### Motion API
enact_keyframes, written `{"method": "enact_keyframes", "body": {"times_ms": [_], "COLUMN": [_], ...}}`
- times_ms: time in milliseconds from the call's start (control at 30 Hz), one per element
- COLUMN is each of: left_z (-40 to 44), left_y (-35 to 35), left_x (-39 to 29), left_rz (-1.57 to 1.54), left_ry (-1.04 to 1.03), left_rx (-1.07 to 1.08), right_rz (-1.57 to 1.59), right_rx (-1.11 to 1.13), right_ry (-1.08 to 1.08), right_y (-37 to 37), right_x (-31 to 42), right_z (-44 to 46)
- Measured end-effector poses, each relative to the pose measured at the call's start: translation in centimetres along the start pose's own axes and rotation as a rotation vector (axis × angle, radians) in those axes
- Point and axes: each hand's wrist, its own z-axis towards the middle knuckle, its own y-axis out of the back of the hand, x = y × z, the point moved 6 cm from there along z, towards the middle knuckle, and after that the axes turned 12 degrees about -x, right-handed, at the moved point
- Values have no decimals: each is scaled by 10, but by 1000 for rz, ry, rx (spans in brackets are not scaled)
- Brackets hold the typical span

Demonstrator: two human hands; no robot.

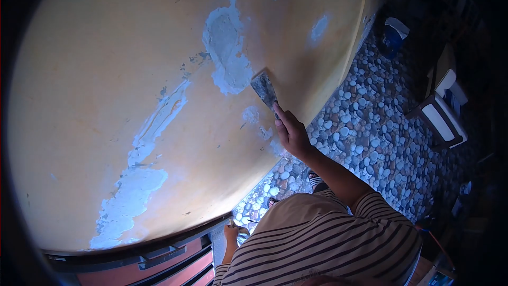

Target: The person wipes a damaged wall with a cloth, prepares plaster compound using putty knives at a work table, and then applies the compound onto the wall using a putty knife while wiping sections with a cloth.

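Note:
My right hand [292, 133] grips the handle of a putty knife [263, 88]. The blade lies at the wall [174, 37], beside the lower right edge of a large pale filler patch [226, 47]. Low down near my body, my left hand [231, 231] is closed around something small and partly hidden that I cannot make out. More filler runs down the yellowish wall as a long strip [159, 122] and a broad patch [129, 198]. Small spots [251, 115] of it sit below the knife.
Pebble-patterned flooring [365, 122] meets the wall's lower edge. A white-and-dark piece of furniture [439, 119] stands at right, with a blue bucket [392, 37] farther back. Dark rails with reddish panels [143, 267] lie at the lower left.

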Motion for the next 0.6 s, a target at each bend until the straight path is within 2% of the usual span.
{"method": "enact_keyframes", "body": {"times_ms": [200,300,467,600], "left_z": [-2,1,2,2], "left_y": [11,7,2,3], "left_x": [-7,-12,-12,-11], "left_rz": [59,-28,12,-13], "left_ry": [28,1,2,-31], "left_rx": [5,16,-2,5], "right_rz": [32,57,43,94], "right_rx": [-6,-31,-14,-41], "right_ry": [-16,21,25,34], "right_y": [-18,-25,-27,-27], "right_x": [0,-1,-12,-4], "right_z": [17,28,6,23]}}
